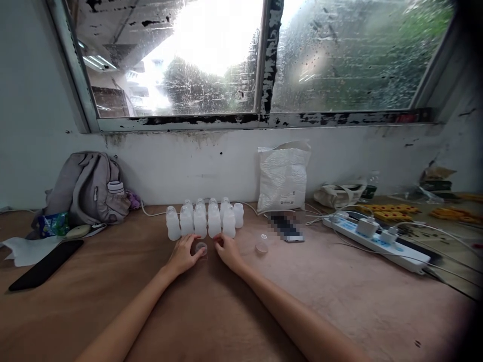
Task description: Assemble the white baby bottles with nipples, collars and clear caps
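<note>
Several white translucent small bottles (199, 221) stand upright in close rows on the brown table. My left hand (183, 255) rests in front of them, fingers stretched toward the bottle bases and thumb apart. A small clear round cap (201, 247) lies between its thumb and fingers; whether it is touched is unclear. To its right, my right hand (227, 250) is at the base of the front bottles, its fingers bent and drawn together. What its fingertips hold, if anything, is hidden. Another clear dome-shaped piece (261, 246) is on the table right of my right hand.
A grey backpack (88, 188) leans on the wall at left, near a black phone-like slab (47, 265). A white plastic bag (284, 177) stands behind a phone (289, 229), partly blurred out. At right lies a white power strip (377, 242) with plugs and trailing cables.
</note>
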### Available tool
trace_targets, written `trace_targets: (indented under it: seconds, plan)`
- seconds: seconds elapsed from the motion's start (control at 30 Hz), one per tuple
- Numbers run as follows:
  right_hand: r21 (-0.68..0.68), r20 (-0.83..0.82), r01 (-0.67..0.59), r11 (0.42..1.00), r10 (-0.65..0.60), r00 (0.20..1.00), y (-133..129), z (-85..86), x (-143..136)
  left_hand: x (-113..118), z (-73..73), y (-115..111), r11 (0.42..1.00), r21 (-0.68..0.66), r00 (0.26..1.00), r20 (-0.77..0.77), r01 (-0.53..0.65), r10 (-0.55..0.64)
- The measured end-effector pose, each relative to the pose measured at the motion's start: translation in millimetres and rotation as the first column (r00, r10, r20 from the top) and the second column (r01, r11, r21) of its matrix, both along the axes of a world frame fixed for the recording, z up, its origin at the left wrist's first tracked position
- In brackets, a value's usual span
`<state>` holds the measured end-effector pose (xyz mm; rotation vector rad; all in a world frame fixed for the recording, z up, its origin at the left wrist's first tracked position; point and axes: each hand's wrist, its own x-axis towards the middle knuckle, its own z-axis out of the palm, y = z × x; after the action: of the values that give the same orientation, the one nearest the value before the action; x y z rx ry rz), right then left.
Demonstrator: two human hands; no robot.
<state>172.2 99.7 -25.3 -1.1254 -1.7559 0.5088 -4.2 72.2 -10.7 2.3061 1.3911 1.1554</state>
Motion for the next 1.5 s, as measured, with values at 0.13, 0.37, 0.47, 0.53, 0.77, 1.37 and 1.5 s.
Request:
trace_targets:
  seconds: [0.13, 0.37, 0.47, 0.53, 0.77, 1.37, 1.5]
  plan:
    - [0.006, -0.009, -0.048, 0.999, 0.048, 0.999, -1, -0.3, -1, 1, 0.0, 2, 0.999, -0.047, 0.995, 0.101, -0.006, 0.011]
    - [0.02, -0.051, -0.276, 0.961, 0.276, 0.96, -15, 7.2, -5, 12, -4.8, 2, 0.978, -0.206, 0.911, 0.401, -0.019, 0.102]
    - [-0.016, -0.132, -0.274, 0.962, 0.27, 0.954, -16, 5.6, -9, 15, -4.6, -4, 0.962, -0.272, 0.871, 0.474, 0.008, 0.127]
    - [-0.06, -0.191, -0.263, 0.963, 0.248, 0.95, -14, 2.4, -13, 16, -3.0, -8, 0.955, -0.296, 0.859, 0.494, 0.024, 0.131]
    - [-0.147, -0.267, -0.286, 0.947, 0.24, 0.933, -14, -1.6, -16, 14, -1.8, -15, 0.961, -0.278, 0.905, 0.411, 0.012, 0.107]
    - [-0.043, -0.103, -0.207, 0.977, 0.201, 0.974, -19, 4.5, -15, 18, 3.6, -21, 0.987, -0.152, 0.976, 0.201, -0.057, 0.087]
    - [-0.023, -0.068, -0.205, 0.978, 0.203, 0.977, -21, 6.7, -15, 19, 2.7, -20, 0.987, -0.153, 0.98, 0.185, -0.043, 0.071]
